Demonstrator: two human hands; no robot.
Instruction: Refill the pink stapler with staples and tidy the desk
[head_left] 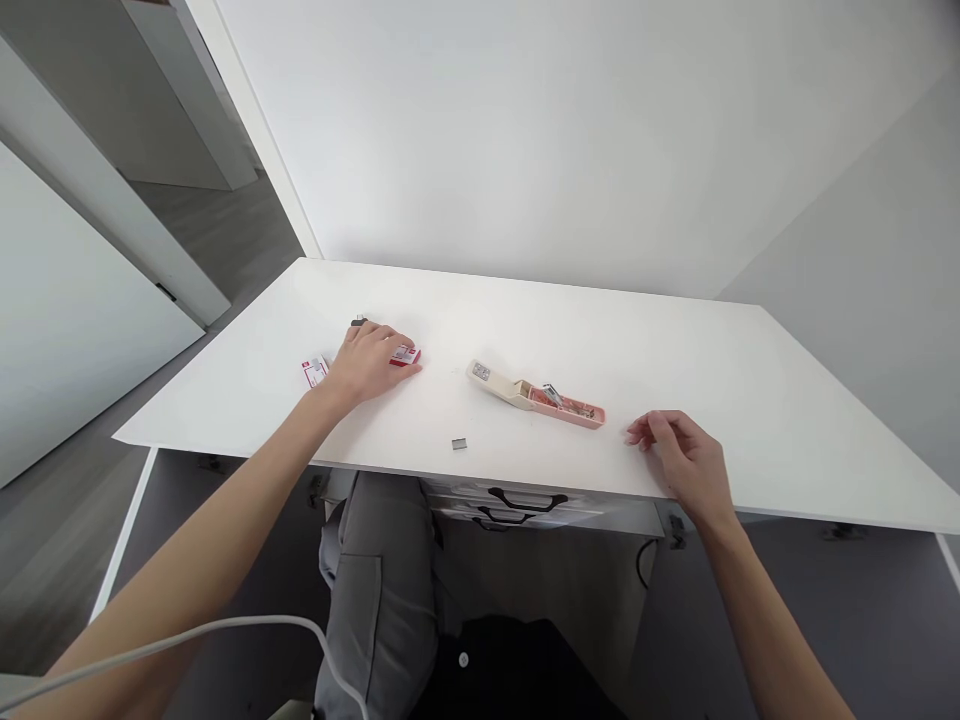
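Observation:
My left hand (369, 362) lies palm down on the white table (675, 350), its fingers over a small red and white staple box (406, 356). A second small red and white box (314, 371) lies just left of that wrist. In the middle lies a beige and pink stapler (536, 394), swung open with its staple channel showing. A short strip of staples (459, 444) rests near the front edge. My right hand (679, 456) rests on the table right of the stapler, fingers loosely curled and holding nothing.
A small dark object (359, 322) sits behind my left hand. A white wall rises behind the table. A drawer with dark handles (517, 503) hangs under the tabletop above my lap. A white cable (225, 630) crosses the lower left.

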